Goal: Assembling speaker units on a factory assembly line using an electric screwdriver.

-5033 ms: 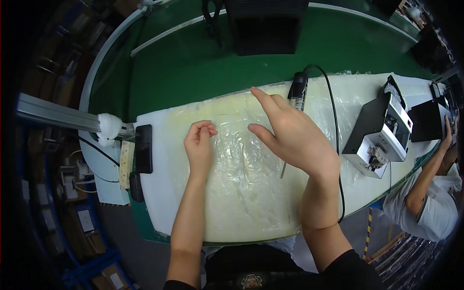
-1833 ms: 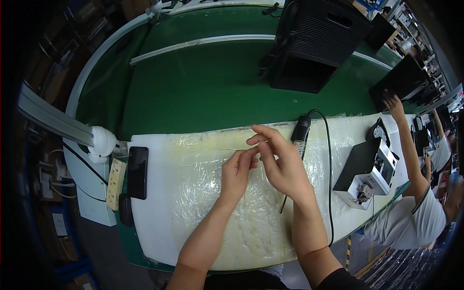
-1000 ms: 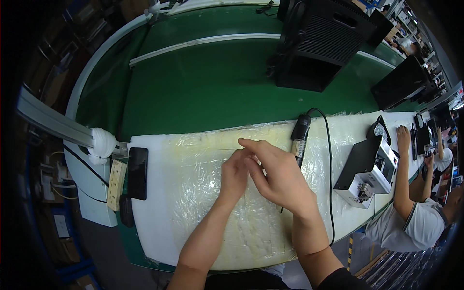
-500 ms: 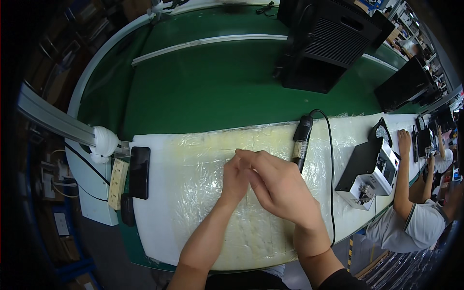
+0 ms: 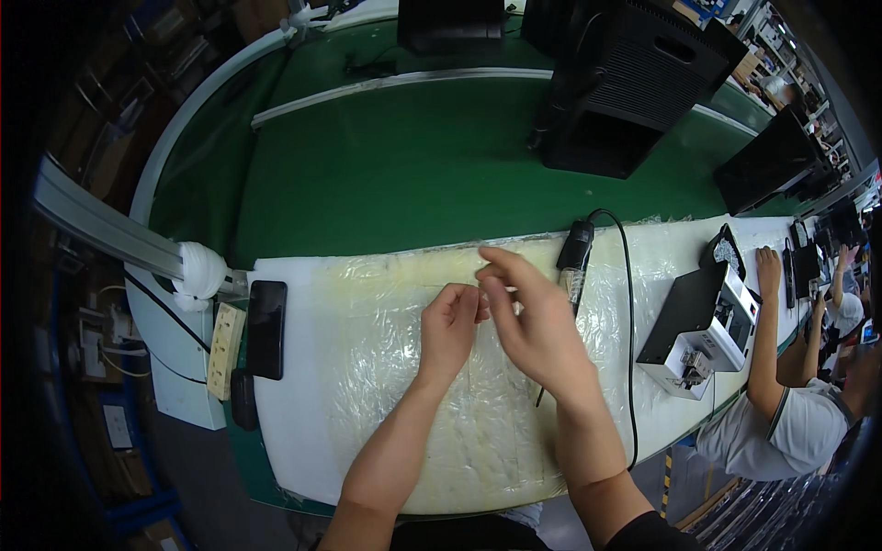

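My left hand is raised over the plastic-covered white mat. Its fingers are curled together with the thumb, and whatever they may pinch is too small to make out. Just beside it, my right hand has its thumb and fingers apart, with nothing visible between them. A black corded electric screwdriver lies on the mat beyond my right hand, partly hidden by it; its thin tip shows near my right wrist.
A black phone and a cream power strip lie at the left. On the right stands a black and silver device housing, near a co-worker's arm. Black cabinets stand on the green surface beyond the mat.
My hands have come apart: the right has moved up and its fingers have spread, while the left stays nearly in place. A black boxy object has come into view at the far edge.
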Available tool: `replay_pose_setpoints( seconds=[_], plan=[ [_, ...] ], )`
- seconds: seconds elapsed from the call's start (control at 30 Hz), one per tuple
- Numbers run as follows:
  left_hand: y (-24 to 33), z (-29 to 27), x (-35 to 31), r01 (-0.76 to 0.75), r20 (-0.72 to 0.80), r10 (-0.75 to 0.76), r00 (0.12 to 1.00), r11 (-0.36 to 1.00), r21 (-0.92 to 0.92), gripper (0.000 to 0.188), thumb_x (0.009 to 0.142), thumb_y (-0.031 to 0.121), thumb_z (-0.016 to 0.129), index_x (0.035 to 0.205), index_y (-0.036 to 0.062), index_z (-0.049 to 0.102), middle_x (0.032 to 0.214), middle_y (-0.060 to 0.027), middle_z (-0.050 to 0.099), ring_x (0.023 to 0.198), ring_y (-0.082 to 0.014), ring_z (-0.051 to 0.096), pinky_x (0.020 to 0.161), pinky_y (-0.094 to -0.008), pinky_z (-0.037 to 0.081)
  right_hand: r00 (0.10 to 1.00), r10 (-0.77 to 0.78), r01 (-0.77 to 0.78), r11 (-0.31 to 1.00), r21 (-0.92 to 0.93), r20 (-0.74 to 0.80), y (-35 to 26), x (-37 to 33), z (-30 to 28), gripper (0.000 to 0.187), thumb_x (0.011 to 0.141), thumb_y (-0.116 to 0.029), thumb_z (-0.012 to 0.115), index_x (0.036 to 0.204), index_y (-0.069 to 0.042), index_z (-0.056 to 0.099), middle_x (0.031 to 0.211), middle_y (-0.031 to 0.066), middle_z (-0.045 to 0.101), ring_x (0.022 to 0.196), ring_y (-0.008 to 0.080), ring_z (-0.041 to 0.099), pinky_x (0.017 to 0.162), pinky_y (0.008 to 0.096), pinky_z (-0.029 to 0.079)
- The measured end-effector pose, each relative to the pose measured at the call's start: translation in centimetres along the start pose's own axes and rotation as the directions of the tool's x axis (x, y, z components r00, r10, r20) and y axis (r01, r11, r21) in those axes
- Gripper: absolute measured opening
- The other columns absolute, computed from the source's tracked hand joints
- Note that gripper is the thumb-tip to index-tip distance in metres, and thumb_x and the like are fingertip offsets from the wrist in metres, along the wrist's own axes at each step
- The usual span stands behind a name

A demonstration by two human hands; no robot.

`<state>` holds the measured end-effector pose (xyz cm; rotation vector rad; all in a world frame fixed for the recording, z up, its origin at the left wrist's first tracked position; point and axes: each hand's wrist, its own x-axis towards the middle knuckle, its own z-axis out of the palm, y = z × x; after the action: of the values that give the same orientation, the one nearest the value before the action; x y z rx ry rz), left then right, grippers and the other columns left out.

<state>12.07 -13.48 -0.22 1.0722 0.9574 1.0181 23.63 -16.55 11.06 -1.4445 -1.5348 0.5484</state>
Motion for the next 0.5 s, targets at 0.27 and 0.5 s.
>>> replay_pose_setpoints(
  seconds=[0.27, 0.5],
  plan=[
    [0.9, 0.3, -0.5, -0.008, 0.011, 0.008, 1.0, 1.0, 0.004, 0.014, 0.1, 0.01, 0.054, 0.101, -0.001, 0.062, 0.093, -0.006, 0.069, 0.086, -0.0102, 0.062, 0.078, -0.0272, 0.051, 0.995, -0.051, 0.052, 0.999, -0.014, 0.081, -0.5, -0.1, 0.3, 0.037, 0.09, -0.002, 0.055, 0.127, 0.003, 0.051, 0.1, 0.0217, 0.065, 0.088, 0.0373, 0.067, 0.074, 0.0411, 0.054],
    [1.4, 0.2, -0.9, -0.104, 0.056, 0.095, 0.994, 0.979, 0.173, 0.017, 0.101, 0.013, 0.053, 0.098, -0.0012, 0.061, 0.091, -0.0075, 0.068, 0.081, -0.0131, 0.064, 0.075, -0.0277, 0.052, 0.992, -0.073, 0.073, 0.997, 0.005, 0.104, -3.9, -1.0, -2.2, 0.029, 0.091, -0.001, 0.056, 0.119, 0.005, 0.058, 0.095, 0.0178, 0.067, 0.077, 0.0277, 0.069, 0.067, 0.0335, 0.055]
  ],
)
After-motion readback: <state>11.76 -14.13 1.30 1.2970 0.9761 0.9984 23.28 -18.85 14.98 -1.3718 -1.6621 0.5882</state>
